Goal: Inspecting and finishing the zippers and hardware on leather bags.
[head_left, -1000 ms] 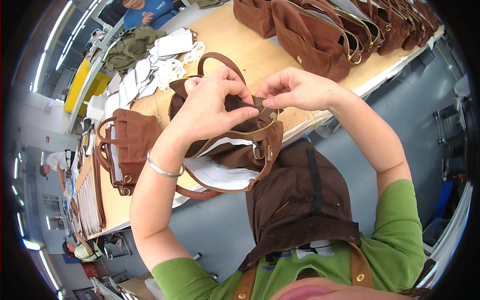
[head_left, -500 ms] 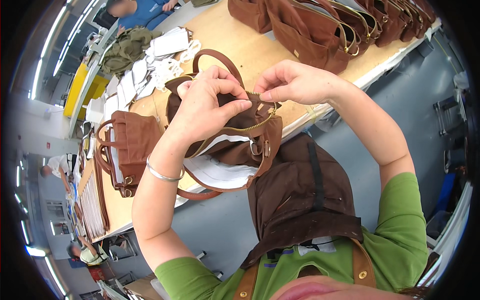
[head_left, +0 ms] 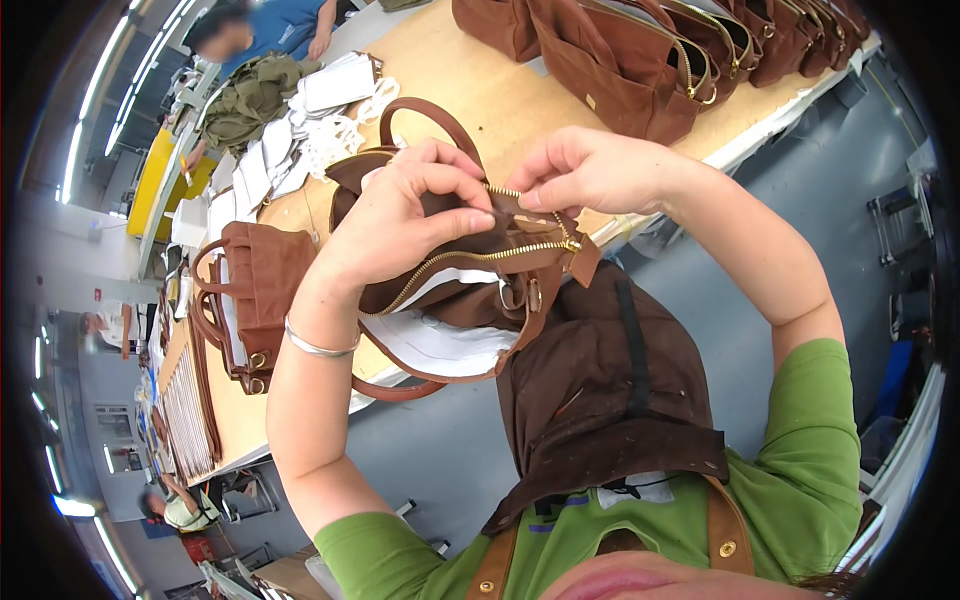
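Observation:
A brown handbag [head_left: 520,318] lies in front of me at the table's near edge, its mouth gaping to show white lining and a brown inside. A gold zipper [head_left: 450,255] runs along the opening, and its slider sits by the brown end tab at the right. My left hand [head_left: 425,205] pinches the far zipper edge between thumb and fingers. Close beside it, my right hand [head_left: 575,175] grips the same edge nearer the zipper's right end. One rolled handle [head_left: 440,108] stands up behind the bag; another hangs at its near side.
Several finished-looking brown bags [head_left: 620,75] line the far right of the table [head_left: 480,100]. A smaller brown bag [head_left: 265,290] stands at left. White pieces [head_left: 285,150] and olive cloth [head_left: 255,100] lie beyond. A person in blue [head_left: 275,35] is across the table.
The bag's zipper end and tab have swung out to the right, opening the zipper edges wider. My right hand keeps its pinch with a small shift. The person across the table has moved.

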### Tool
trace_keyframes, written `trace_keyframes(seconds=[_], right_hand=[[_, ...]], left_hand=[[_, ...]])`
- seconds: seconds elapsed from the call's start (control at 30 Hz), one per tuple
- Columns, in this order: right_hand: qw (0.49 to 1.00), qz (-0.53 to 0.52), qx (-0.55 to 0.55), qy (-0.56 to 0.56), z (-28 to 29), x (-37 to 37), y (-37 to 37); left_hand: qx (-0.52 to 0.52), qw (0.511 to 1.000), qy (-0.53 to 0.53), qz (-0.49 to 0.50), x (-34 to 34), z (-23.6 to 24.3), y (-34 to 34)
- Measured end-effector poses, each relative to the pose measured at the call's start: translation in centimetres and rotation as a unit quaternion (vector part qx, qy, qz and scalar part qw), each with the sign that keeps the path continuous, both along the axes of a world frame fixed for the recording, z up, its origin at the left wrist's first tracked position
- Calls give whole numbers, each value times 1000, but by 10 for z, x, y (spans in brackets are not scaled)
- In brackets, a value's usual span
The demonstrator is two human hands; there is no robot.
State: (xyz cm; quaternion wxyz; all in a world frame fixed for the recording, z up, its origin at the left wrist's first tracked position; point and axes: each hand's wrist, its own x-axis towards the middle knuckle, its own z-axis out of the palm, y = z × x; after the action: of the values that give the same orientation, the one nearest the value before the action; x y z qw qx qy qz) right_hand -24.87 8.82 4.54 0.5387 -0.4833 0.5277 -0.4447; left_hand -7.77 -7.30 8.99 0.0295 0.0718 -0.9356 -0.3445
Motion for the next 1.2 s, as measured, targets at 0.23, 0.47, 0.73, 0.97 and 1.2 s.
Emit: trace_keyframes(seconds=[0.23, 0.47, 0.73, 0.97, 1.2], right_hand=[[995, -23, -31, 94, 2, 8, 1], [999, -31, -2, 24, -1, 11, 2], [990, -47, -15, 132, 11, 9, 4], [984, -56, 0, 170, 10, 8, -2], [985, -42, 4, 166, 12, 12, 1]], left_hand=[[2, 1000, -13, -27, -2, 2, 5], [-96, 995, 36, -4, 3, -8, 8], [-34, 999, -1, 23, -1, -2, 9], [-21, 998, -37, 40, -7, -4, 10], [-26, 996, -47, 71, -3, -7, 12]])
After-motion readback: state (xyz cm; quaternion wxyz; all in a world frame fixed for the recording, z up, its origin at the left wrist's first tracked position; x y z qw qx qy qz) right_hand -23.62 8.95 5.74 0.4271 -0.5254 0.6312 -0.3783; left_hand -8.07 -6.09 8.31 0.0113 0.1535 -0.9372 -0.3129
